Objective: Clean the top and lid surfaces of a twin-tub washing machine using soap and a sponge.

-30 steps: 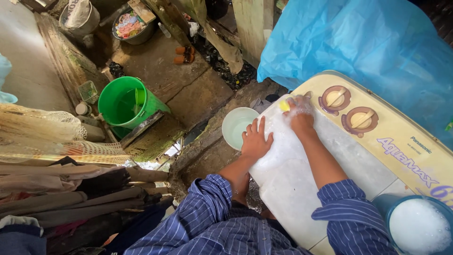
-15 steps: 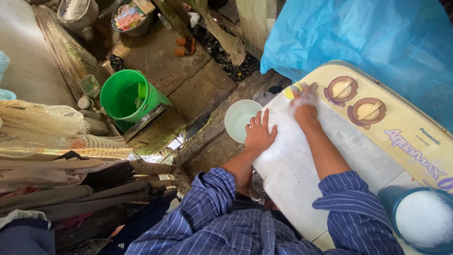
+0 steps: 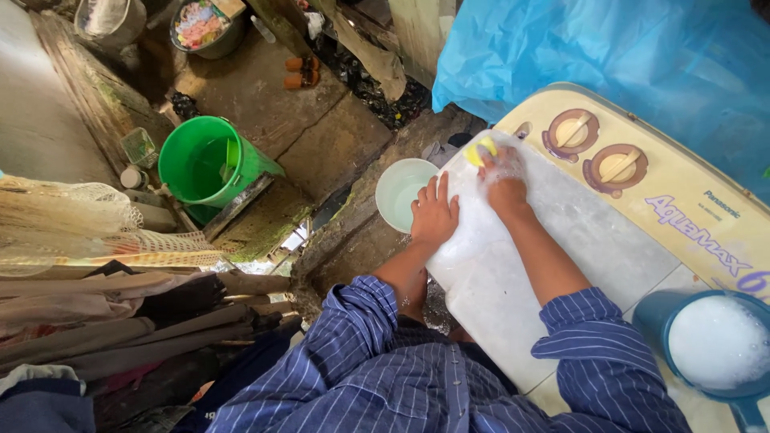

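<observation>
— Right hand [image 3: 503, 183]?
— Closed around a yellow sponge [image 3: 482, 150], foam over the knuckles, pressed to the far left corner of the soapy white lid [image 3: 553, 248] of the washing machine [image 3: 682, 200]. Sponge poking out past the fingers, just beside the lid's far edge.
— Any change from a second ago?
— Barely any. Same grip, same corner; hand drawn back a touch toward the near side compared with half a second ago, when reaching closer to the brown dials [image 3: 595, 148].
— And the left hand [image 3: 434, 215]?
— Flat and open, fingers spread, holding nothing, palm down on the lid's left edge. Planted there as before, no shift relative to the lid.
— Nearby things?
— Pale round basin [image 3: 399, 196] just left of the left hand, down beside the machine. Green bucket [image 3: 210, 164] farther left on the ground. Blue tub of suds [image 3: 714, 343] at the near right, on the machine top, now showing more fully than earlier. Blue plastic sheet [image 3: 609, 56] across the far right.
— Anything else different?
— Only the view: slight drift, everything sliding a little up and left in frame.
</observation>
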